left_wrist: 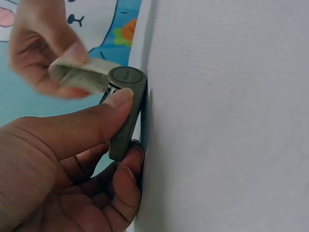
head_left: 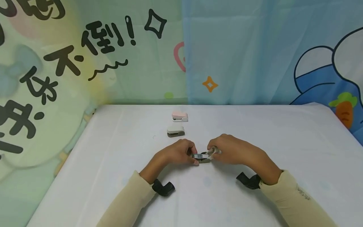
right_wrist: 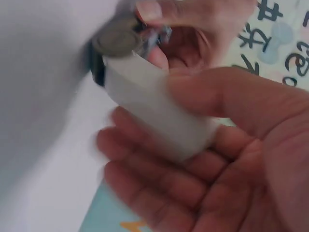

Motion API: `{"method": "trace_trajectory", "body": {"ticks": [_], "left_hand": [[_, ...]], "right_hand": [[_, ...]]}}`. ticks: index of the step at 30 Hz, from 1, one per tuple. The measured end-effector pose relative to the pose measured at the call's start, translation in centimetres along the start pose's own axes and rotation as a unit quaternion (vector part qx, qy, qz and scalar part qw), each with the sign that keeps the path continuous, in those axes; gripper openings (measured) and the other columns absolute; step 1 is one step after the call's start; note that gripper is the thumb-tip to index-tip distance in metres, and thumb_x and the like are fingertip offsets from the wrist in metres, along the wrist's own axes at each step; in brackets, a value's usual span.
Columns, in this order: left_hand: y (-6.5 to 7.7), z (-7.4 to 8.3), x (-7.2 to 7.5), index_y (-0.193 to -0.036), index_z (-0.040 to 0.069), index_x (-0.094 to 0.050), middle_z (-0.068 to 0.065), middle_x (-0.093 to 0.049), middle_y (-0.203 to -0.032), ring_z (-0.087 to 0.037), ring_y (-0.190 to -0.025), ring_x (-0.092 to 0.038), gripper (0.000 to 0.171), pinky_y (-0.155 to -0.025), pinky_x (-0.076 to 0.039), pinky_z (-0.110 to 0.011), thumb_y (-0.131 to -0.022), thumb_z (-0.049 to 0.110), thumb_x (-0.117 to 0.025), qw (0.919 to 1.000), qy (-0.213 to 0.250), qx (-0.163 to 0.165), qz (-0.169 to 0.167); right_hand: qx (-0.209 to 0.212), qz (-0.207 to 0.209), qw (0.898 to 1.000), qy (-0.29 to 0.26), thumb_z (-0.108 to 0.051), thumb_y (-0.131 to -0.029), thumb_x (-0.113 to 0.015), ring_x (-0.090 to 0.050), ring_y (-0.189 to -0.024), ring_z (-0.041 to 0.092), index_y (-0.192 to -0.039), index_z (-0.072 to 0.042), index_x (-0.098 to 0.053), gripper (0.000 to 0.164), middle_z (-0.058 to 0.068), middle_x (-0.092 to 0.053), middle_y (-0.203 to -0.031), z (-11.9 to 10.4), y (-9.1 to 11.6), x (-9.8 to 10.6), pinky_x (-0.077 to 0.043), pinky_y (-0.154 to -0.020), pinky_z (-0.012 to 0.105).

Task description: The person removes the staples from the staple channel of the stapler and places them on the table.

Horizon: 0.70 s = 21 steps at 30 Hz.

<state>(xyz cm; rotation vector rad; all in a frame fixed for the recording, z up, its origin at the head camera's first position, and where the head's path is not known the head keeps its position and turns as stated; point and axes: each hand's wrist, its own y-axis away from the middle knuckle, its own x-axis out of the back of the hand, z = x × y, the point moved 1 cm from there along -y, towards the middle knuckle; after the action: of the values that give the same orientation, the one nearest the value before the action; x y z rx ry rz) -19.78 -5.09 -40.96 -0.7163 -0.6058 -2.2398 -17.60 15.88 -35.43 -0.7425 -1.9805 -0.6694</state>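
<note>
Between the two hands is a small stapler (head_left: 202, 156) with a grey-green base and a whitish top cover, swung wide apart at its round hinge. The left hand (head_left: 179, 152) pinches the base (left_wrist: 126, 121), thumb on its side and fingers under it. From the other side, the right hand (head_left: 233, 149) grips the raised cover (right_wrist: 149, 96) with the thumb across it; this hand is blurred in its own wrist view. A metal staple channel shows between base and cover in the head view.
Beyond the hands stand a white-and-grey stapler (head_left: 175, 131) and, farther back, a pink-and-white stapler (head_left: 180, 116). All sit on a white-covered table (head_left: 255, 126). A printed curtain (head_left: 241, 47) hangs behind the far edge. Black straps (head_left: 164, 188) stick out at both wrists.
</note>
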Motion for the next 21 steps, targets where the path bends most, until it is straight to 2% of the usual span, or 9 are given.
{"method": "trace_trajectory", "body": {"ticks": [4, 14, 19, 21], "left_hand": [[0.04, 0.1, -0.01, -0.084, 0.013, -0.066, 0.001, -0.06, -0.077, -0.011, -0.07, -0.05, 0.019, -0.061, -0.04, -0.025, -0.078, 0.016, -0.084, 1.0, 0.003, 0.008, -0.001], [-0.18, 0.45, 0.27, -0.085, 0.013, -0.066, 0.001, -0.06, -0.078, -0.011, -0.069, -0.049, 0.019, -0.061, -0.04, -0.025, -0.079, 0.016, -0.083, 1.0, 0.007, -0.003, -0.001], [-0.04, 0.13, 0.01, -0.083, 0.012, -0.067, 0.001, -0.059, -0.075, -0.01, -0.067, -0.048, 0.018, -0.059, -0.039, -0.025, -0.078, 0.016, -0.084, 1.0, 0.007, -0.005, -0.002], [-0.05, 0.05, -0.11, -0.083, 0.012, -0.068, 0.002, -0.059, -0.074, -0.009, -0.066, -0.048, 0.017, -0.059, -0.039, -0.025, -0.077, 0.016, -0.084, 0.9999, 0.008, -0.007, 0.001]], "right_hand": [[-0.017, -0.019, 0.999, 0.025, 0.001, -0.081, -0.069, -0.05, -0.075, 0.013, -0.088, -0.011, -0.072, 0.014, -0.01, -0.062, -0.08, 0.72, 0.31, 0.4, -0.042, -0.068, 0.032], [-0.043, -0.018, 0.998, 0.048, -0.003, -0.082, -0.072, -0.051, -0.077, 0.014, -0.089, -0.012, -0.071, 0.011, -0.009, -0.061, -0.082, 0.84, 0.55, 0.81, -0.044, -0.069, 0.033], [-0.047, -0.015, 0.997, 0.06, -0.005, -0.082, -0.074, -0.055, -0.087, 0.018, -0.093, -0.01, -0.071, 0.012, -0.003, -0.063, -0.093, 0.68, 0.48, 0.38, -0.045, -0.078, 0.037], [-0.038, -0.001, 0.996, 0.08, -0.007, -0.081, -0.076, -0.056, -0.093, 0.021, -0.094, -0.01, -0.072, 0.013, -0.001, -0.063, -0.097, 0.66, 0.56, 0.18, -0.044, -0.084, 0.042]]}}
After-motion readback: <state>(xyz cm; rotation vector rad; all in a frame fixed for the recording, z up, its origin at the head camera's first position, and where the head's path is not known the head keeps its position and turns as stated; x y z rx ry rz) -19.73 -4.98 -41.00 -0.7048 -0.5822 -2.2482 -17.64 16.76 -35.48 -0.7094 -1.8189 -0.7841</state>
